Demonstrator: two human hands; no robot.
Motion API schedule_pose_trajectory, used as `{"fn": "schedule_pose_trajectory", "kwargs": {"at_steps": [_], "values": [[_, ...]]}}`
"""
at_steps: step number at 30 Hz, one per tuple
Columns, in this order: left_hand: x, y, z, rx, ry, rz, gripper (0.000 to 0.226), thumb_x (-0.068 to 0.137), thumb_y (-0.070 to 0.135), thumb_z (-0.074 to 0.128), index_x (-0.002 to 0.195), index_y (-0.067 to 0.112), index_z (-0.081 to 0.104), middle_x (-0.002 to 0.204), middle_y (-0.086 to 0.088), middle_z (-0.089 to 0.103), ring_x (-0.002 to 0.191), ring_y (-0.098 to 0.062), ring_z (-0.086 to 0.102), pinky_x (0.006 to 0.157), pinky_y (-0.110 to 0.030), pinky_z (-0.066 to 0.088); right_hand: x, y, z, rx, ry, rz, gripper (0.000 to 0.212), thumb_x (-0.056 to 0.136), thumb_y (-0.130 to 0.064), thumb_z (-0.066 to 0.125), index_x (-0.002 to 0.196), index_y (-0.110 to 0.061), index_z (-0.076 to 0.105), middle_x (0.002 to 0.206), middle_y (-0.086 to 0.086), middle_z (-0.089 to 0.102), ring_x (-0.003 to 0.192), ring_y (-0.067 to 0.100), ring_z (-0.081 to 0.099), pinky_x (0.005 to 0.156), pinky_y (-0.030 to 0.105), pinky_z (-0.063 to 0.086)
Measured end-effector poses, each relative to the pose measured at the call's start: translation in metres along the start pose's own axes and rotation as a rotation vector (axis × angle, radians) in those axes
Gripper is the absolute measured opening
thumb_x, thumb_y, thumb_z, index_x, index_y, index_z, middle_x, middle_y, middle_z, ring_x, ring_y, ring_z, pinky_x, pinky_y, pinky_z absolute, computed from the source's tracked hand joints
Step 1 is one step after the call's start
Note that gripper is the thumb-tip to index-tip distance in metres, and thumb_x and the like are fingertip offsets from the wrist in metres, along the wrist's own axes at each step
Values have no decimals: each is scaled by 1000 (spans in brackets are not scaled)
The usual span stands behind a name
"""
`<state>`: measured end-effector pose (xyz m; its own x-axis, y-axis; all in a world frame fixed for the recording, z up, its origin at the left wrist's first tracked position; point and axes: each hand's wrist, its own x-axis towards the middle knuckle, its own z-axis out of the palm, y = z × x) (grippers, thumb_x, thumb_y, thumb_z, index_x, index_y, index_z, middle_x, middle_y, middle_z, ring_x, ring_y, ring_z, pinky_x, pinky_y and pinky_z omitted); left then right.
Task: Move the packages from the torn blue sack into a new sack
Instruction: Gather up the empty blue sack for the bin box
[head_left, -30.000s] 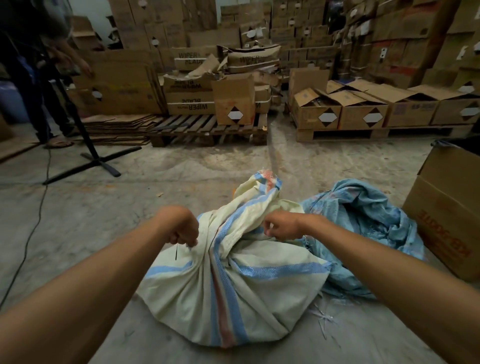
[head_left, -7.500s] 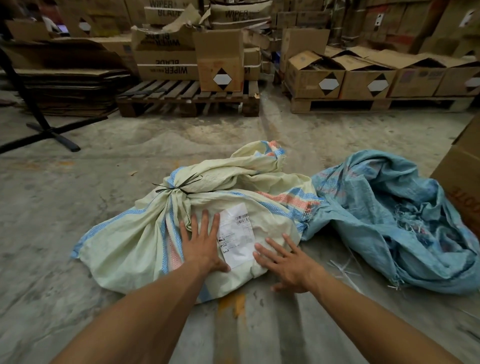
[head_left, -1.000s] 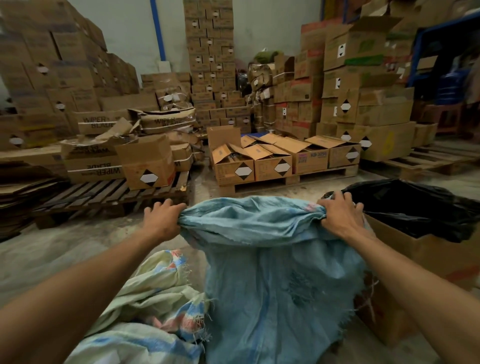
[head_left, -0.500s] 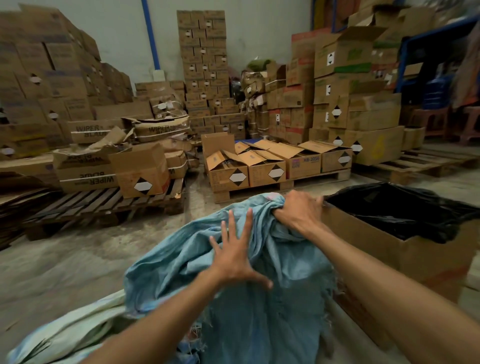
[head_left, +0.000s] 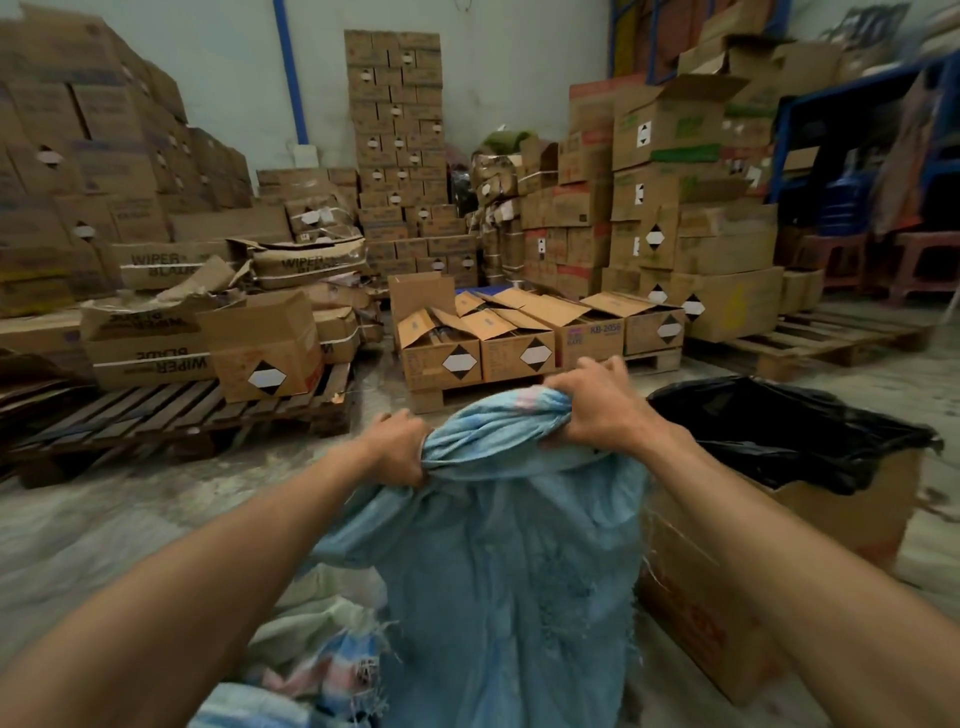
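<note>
While both arms are reaching forward, the torn blue sack (head_left: 498, 571) is hanging upright below the hands, its bunched top stretching between them. The left hand (head_left: 397, 449) is gripping one gathered end, the right hand (head_left: 597, 410) clutching the other. Low left, the cream striped sack (head_left: 317, 644) is lying on the floor; just right, a cardboard box (head_left: 727, 587) lined with black plastic (head_left: 789, 431) is standing.

A single wide-angle camera worn on the person's head looks forward and slightly down from standing height. Both forearms reach in from the near edge, close to the lens. Stacked cardboard boxes (head_left: 400, 150) stand against the far wall, with edges bending outward.
</note>
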<state>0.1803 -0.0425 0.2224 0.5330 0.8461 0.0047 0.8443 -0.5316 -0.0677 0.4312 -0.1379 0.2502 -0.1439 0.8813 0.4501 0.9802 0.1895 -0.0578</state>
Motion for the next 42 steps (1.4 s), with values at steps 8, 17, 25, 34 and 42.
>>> {"fn": "schedule_pose_trajectory", "kwargs": {"at_steps": [8,17,25,34,42], "values": [[8,-11,-27,31,346,-44,25,86,24,60,107,25,45,94,2,62,79,-18,60,70,-36,54,-3,12,5,-230,169,210,41,82,-50,66,120,-37,63,107,-7,65,108,23,42,89,42,29],[46,7,-114,28,513,-159,26,85,20,56,109,17,44,112,-16,60,103,-36,57,83,-45,43,18,2,-26,112,134,215,52,76,-25,75,121,-31,49,101,3,67,88,25,64,75,42,57],[28,24,-103,-48,179,64,39,76,55,72,104,31,59,99,1,66,86,-19,61,75,-31,49,-2,28,-2,-108,635,410,29,80,-23,72,107,-18,62,91,5,61,79,27,62,60,31,44],[69,9,-83,-1222,116,-561,52,78,19,70,125,2,55,115,-17,65,96,-34,67,77,-48,58,-8,-7,6,157,294,293,19,84,-28,63,100,-22,54,80,-7,63,56,8,56,42,19,42],[64,52,-93,-1746,161,-495,34,105,13,34,79,0,53,97,-5,60,95,-22,59,96,-36,46,-13,-54,37,1202,-346,235,106,58,-53,88,138,-37,20,131,0,54,111,21,64,94,45,55]]}}
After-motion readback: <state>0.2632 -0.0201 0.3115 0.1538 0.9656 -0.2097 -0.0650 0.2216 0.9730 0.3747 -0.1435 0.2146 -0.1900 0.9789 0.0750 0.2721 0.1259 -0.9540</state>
